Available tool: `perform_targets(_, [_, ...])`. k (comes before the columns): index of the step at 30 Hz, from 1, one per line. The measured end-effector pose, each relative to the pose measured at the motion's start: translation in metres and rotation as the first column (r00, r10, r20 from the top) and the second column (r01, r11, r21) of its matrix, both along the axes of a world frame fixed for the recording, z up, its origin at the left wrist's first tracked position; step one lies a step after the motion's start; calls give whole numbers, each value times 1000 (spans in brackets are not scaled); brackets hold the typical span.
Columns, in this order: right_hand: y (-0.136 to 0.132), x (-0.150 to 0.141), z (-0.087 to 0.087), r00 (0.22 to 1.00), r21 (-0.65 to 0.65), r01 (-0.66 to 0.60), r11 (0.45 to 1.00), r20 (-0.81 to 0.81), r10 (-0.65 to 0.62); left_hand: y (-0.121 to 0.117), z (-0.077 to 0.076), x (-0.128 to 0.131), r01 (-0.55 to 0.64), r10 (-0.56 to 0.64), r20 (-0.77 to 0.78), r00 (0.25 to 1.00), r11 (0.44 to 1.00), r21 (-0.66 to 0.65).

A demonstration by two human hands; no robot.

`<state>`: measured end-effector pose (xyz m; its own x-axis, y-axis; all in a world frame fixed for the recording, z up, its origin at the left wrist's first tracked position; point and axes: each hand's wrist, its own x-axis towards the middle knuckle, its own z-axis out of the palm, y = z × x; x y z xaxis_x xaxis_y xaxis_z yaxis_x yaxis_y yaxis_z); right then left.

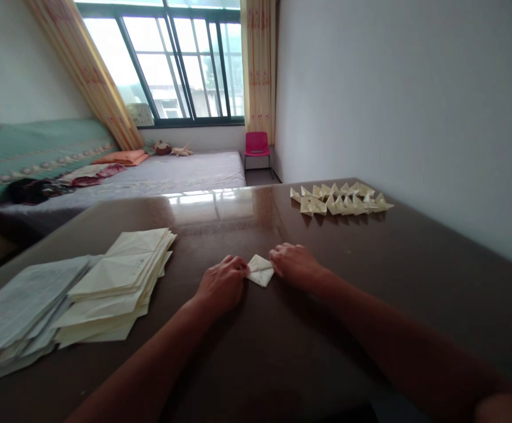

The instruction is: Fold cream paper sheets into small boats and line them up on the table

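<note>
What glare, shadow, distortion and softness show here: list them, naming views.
Head view: the window is partly white with glare, mirrored on the glossy table; head view: dark patches, shadow or reflection, lie below the left hand and right hand; head view: the left curtain slants, likely wide-angle distortion; head view: creases on the folded paper look soft.

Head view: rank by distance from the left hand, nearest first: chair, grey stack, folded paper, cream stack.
From the left hand:
1. Folded paper: at its fingers, between the two hands.
2. Cream stack: on the table, to the left.
3. Grey stack: farther left, beyond the cream one.
4. Chair: across the room, past the table.
</note>
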<state>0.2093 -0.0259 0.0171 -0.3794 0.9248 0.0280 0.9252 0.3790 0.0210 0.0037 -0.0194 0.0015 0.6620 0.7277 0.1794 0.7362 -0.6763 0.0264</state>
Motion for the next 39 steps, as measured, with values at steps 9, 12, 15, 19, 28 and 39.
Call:
perform_targets(9, [22,5,-22,922,-175,22,984,-378,-88,9,-12,4,-28,48,224,973,995,-94])
perform_targets(12, [23,5,-20,891,-200,8,980,-444,-98,9,-13,4,-35,69,258,964,991,-132])
perform_targets(15, [23,7,-18,889,-231,24,973,-440,-126,9,-15,6,-43,101,308,946,981,-191])
perform_targets(19, [25,12,-17,894,-308,-31,951,-434,-112,9,-18,7,-52,132,319,939,967,-248])
perform_targets(28, [17,10,-8,874,-355,-217,909,-485,19,9,-13,3,94,-14,273,962,955,-281])
perform_targets(39, [8,5,-1,953,-344,-143,928,-302,35,7,-10,3,111,-32,261,965,949,-294])
